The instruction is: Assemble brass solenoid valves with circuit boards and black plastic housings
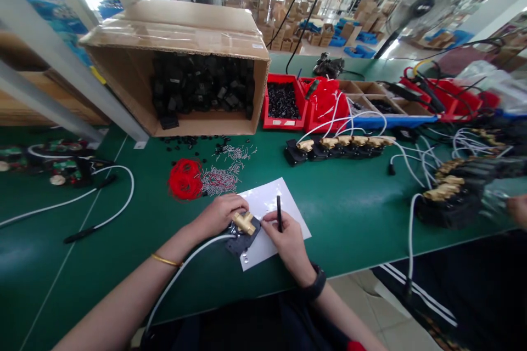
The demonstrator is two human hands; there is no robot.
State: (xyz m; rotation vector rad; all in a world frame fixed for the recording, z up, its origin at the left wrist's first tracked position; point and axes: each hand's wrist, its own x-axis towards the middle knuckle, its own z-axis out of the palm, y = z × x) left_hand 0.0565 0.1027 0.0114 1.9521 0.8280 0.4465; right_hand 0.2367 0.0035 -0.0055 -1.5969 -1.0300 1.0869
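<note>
My left hand (224,213) is closed on the far left side of a black valve actuator (237,244), steadying it on the bench. On top of this unit sits a brass tee-shaped valve body (244,223), and a white cable (193,248) runs from it toward my lap. Under the actuator lies a white sheet (293,214) with a few small shiny bits on it. A black pen-like stick (279,213) stands up out of my closed right hand (288,241). The thumb and forefinger tips of that hand meet at the unit's right edge; anything tiny between them is hidden.
Red rings (185,179) and scattered screws (222,180) lie beyond my left hand. A cardboard box (206,126) of black parts stands behind. Red bins (284,122) and finished-looking valve units (341,145) line the back right. Another person's hand (517,211) shows at far right.
</note>
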